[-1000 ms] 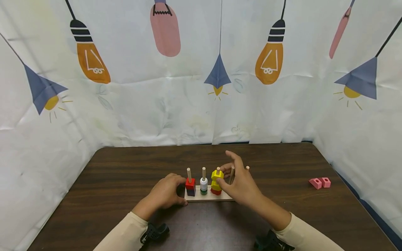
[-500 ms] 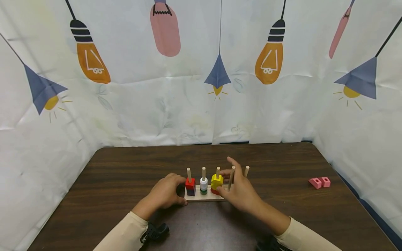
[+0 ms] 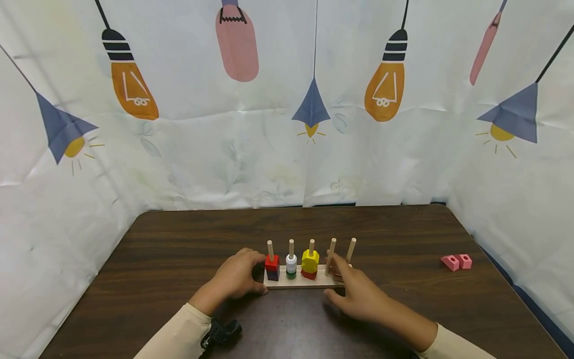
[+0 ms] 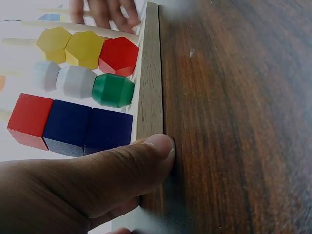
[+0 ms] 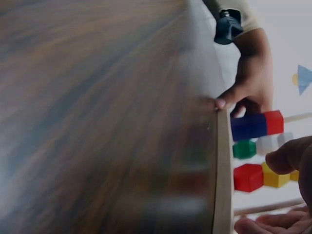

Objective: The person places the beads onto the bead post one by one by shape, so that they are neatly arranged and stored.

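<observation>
A wooden peg board (image 3: 287,283) with upright pegs lies on the table. My left hand (image 3: 237,274) grips its left end; in the left wrist view the thumb (image 4: 122,173) presses the front edge. The leftmost peg carries a red cube (image 4: 30,120) over two dark blue ones (image 4: 109,129). White beads (image 4: 75,82) sit above a green bead (image 4: 113,89) on the second peg. On the third, two yellow hexagonal blocks (image 3: 310,261) top a red one (image 3: 309,274). My right hand (image 3: 360,294) is around the bare right-hand pegs, fingers apart, holding nothing.
Two pink blocks (image 3: 450,262) with holes lie side by side at the right of the brown table (image 3: 188,229). A white curtain (image 3: 202,159) printed with lamps hangs behind and along the sides. A black strap (image 3: 219,333) is on the left wrist.
My right hand has let go of the top yellow block, which slid down the third peg onto the lower one. The hand then moved right and down. My left hand has stayed put.
</observation>
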{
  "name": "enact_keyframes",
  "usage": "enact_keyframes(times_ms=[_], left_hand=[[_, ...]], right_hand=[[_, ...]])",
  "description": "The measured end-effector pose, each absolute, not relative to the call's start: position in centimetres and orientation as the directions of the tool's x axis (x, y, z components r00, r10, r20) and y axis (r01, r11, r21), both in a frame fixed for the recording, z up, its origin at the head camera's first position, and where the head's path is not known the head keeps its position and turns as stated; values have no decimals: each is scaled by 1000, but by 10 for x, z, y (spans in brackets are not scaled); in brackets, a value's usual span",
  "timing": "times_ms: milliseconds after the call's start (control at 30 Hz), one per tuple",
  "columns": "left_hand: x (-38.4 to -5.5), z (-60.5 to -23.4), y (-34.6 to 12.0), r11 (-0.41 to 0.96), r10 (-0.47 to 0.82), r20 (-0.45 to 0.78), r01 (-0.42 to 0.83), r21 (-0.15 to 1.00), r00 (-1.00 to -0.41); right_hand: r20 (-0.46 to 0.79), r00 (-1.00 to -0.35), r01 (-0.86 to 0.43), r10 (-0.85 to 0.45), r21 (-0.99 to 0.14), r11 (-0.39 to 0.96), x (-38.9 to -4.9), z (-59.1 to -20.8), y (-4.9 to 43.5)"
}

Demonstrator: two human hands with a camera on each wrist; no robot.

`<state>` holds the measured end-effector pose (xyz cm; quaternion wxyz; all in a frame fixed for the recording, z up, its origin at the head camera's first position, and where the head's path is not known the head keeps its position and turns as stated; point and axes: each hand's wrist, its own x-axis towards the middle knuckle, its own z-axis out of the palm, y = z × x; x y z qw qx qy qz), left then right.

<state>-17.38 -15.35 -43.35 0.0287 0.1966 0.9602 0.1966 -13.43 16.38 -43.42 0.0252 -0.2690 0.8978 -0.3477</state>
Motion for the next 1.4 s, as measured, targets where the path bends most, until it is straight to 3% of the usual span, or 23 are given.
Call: enact_keyframes(times_ms=[433,800,1200,1400], left_hand=[[-173,-435,-155,849,379,19,356,391,-925],[-173,-434,-154,851,377,9,350,392,-926],[-173,-434,-154,850,381,6,353,390,-925],[-174,-433,-154,849,383,10,356,390,-924]], right_hand=[[151,-852,-494,-502,-553,671,-125,-440,230],[187,-947,-321,-263,-471,822,-125,-437,286],[413,-907,-245,-78,-368,897,-138,-435,363],[391,-920,-164,-13,-354,921,-142,-438,388]])
